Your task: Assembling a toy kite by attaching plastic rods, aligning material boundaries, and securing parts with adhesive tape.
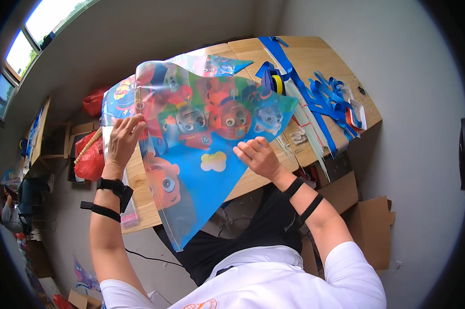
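Note:
A printed plastic kite sail (212, 139), blue with cartoon animals, is held up over the near part of the table. My left hand (123, 138) is closed on its left edge, where a straight seam runs down to a pointed lower corner. With fingers pinched together, my right hand (259, 157) grips the slanting right edge, just beside a yellow cloud print. The sail's upper part curls and shines in the light. Beneath and behind it lie more printed sails (120, 95), partly covered.
On the wooden table (320, 56) lie thin pale sticks (309, 129), blue ribbon (314, 103), a tape dispenser (273, 81) and a small white tray (358, 113). Red plastic bags (91, 157) are left of the table. Cardboard boxes (369, 232) stand at the right; another person (13, 213) sits far left.

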